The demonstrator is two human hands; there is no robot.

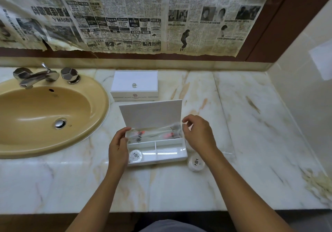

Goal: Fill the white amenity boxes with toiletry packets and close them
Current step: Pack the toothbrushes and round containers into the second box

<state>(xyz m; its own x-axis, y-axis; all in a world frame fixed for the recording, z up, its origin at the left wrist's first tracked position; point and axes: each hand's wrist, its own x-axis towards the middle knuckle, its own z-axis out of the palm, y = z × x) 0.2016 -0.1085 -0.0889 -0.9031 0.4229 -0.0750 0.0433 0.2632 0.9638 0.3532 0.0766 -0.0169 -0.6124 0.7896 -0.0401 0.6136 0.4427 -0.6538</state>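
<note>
A tan sink with a chrome tap fills the left of the marble counter. Just right of it, against the back ledge, a closed box sits lid down, probably done and set out of the way. In front of it lies the open box, lid propped upright so the compartments stay reachable. The left hand holds the box's left end, fingers curled against the wall, seemingly to steady it. Long packets lie in the rear compartment; a round packet sits in the front left cell, and the front right cell looks bare. The right hand hovers at the box's right end, fingertips pinched on the clear wrapper of a long packet, likely tucking it in. Another round packet waits on the counter just right of the box, probably meant for the bare cell.
</note>
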